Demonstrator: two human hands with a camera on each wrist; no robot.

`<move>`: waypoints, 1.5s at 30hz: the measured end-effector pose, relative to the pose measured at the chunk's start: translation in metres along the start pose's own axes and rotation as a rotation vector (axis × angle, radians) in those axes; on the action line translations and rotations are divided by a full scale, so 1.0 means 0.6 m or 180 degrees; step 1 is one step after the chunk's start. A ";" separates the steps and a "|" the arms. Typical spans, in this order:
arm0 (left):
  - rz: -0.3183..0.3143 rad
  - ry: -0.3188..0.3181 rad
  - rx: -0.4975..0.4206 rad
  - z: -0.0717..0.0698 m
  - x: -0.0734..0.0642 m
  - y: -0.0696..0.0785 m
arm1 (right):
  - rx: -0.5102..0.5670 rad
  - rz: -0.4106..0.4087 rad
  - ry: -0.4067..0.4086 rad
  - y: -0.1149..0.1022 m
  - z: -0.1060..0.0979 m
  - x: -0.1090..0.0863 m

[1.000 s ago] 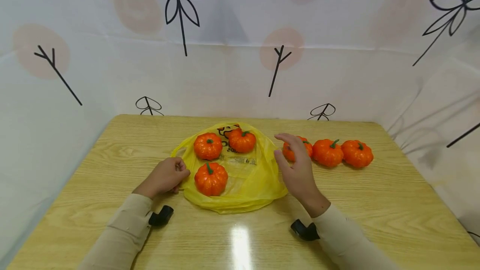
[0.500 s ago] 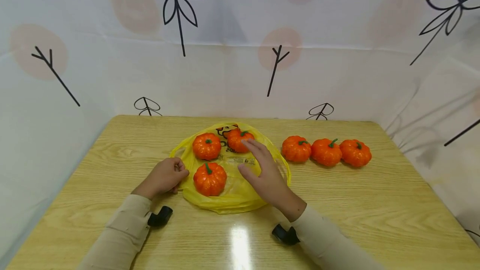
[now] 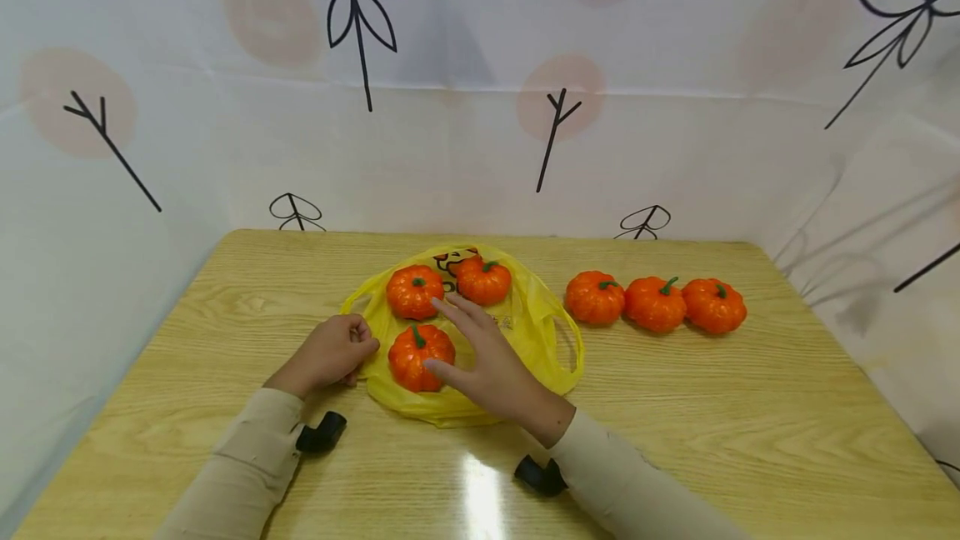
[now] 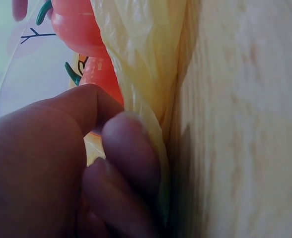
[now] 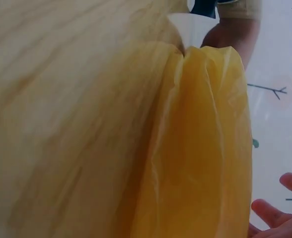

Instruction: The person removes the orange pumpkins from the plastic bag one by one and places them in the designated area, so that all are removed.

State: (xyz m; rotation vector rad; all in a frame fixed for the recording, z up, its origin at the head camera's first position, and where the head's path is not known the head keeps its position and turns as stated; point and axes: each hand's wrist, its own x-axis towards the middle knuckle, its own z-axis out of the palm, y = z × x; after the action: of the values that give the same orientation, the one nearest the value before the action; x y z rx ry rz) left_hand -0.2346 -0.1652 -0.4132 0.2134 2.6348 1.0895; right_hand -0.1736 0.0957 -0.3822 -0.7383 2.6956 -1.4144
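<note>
1. As I'm watching remotely, the left hand [image 3: 330, 350] is pinching the thin yellow plastic bag [image 3: 540, 344] at left.
2. Three ribbed orange pumpkins [image 3: 415, 292] are lying inside; the right hand [image 3: 491, 367] is hovering, spread wide, nearby.

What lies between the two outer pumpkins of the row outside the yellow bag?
A third orange pumpkin, with a green stem; the head view shows this.

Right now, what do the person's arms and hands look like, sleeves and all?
The left hand and right hand are bare, no gloves visible. The left sleeve and right sleeve are long and beige. A small, bent black device shows by the left sleeve's end, and a second black device by the right.
</note>
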 end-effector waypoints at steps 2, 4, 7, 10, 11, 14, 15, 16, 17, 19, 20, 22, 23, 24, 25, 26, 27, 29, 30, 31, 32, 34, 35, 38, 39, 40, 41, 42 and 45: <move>0.0030 -0.0014 0.0006 0.000 0.001 -0.001 | -0.0043 0.0022 -0.0085 0.000 0.004 0.002; 0.0028 -0.0016 -0.0005 0.000 0.001 0.000 | -0.0066 0.0029 -0.0168 0.000 0.007 0.004; 0.0044 -0.0025 -0.0005 0.001 0.001 0.001 | -0.0109 0.0056 -0.0280 0.000 0.010 0.006; 0.0012 -0.0023 -0.0023 0.002 0.000 0.003 | -0.0154 0.0069 -0.0375 0.002 0.013 0.008; 0.0016 -0.0028 -0.0027 0.002 0.001 0.004 | -0.0174 0.0080 -0.0405 0.003 0.013 0.008; 0.0035 -0.0041 -0.0017 0.002 0.001 0.005 | -0.0195 0.0106 -0.0498 0.003 0.015 0.008; 0.0044 -0.0041 -0.0014 0.002 0.002 0.006 | -0.0193 0.0116 -0.0530 0.003 0.015 0.007; 0.0061 -0.0045 -0.0012 0.002 0.002 0.007 | -0.0194 0.0121 -0.0557 0.003 0.015 0.007; 0.0075 -0.0046 -0.0007 0.002 0.002 0.007 | -0.0193 0.0129 -0.0583 0.003 0.016 0.007; 0.0086 -0.0034 0.0001 0.002 0.002 0.006 | -0.0195 0.0136 -0.0621 0.002 0.017 0.008; 0.0084 -0.0026 0.0002 0.002 0.002 0.006 | -0.0198 0.0134 -0.0634 0.002 0.017 0.008; 0.0089 -0.0013 0.0013 0.002 0.001 0.005 | -0.0198 0.0116 -0.0650 0.002 0.018 0.009; 0.0088 -0.0007 0.0022 0.002 0.001 0.004 | -0.0198 0.0103 -0.0653 0.002 0.019 0.009; 0.0090 -0.0003 0.0028 0.001 0.001 0.004 | -0.0198 0.0084 -0.0654 0.002 0.020 0.009; 0.0091 -0.0001 0.0031 0.001 0.000 0.003 | -0.0193 0.0066 -0.0652 0.002 0.021 0.010; 0.0093 0.0003 0.0035 0.001 0.000 0.002 | -0.0196 0.0050 -0.0650 0.002 0.021 0.010; 0.0098 0.0006 0.0037 0.001 0.000 0.002 | -0.0200 0.0037 -0.0643 0.003 0.022 0.010; 0.0104 0.0009 0.0036 0.001 0.000 0.000 | -0.0206 0.0020 -0.0629 0.003 0.023 0.011; 0.0107 0.0011 0.0035 0.001 -0.001 0.000 | -0.0214 0.0015 -0.0623 0.004 0.024 0.011; 0.0110 0.0012 0.0033 0.001 -0.001 -0.001 | -0.0233 0.0007 -0.0617 0.004 0.024 0.011; 0.0112 0.0014 0.0033 0.001 0.000 -0.001 | -0.0258 -0.0003 -0.0611 0.004 0.025 0.011; 0.0117 0.0016 0.0043 0.000 0.000 -0.001 | -0.0304 -0.0019 -0.0605 0.005 0.026 0.010; 0.0118 0.0015 0.0044 0.000 0.000 -0.001 | -0.0325 -0.0026 -0.0601 0.005 0.027 0.010; 0.0107 0.0011 0.0035 0.000 0.000 -0.001 | -0.0373 -0.0035 -0.0587 0.005 0.028 0.010; 0.0099 0.0007 0.0028 0.000 0.000 -0.001 | -0.0376 -0.0033 -0.0573 0.005 0.028 0.009; 0.0088 0.0000 0.0013 -0.001 0.000 -0.001 | -0.0382 -0.0038 -0.0554 0.005 0.028 0.009; 0.0076 -0.0004 -0.0001 -0.001 0.000 -0.001 | -0.0382 -0.0032 -0.0531 0.004 0.028 0.008; 0.0068 -0.0006 -0.0012 -0.001 0.000 -0.001 | -0.0390 -0.0036 -0.0500 0.004 0.027 0.008; 0.0050 -0.0011 -0.0034 0.000 0.001 -0.001 | -0.0411 -0.0051 -0.0390 0.002 0.024 0.005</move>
State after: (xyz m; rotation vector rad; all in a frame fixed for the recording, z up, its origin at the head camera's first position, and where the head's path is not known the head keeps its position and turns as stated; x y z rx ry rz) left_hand -0.2351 -0.1655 -0.4133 0.2339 2.6279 1.1072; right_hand -0.1732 0.0838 -0.3910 -0.8265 2.7115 -1.1652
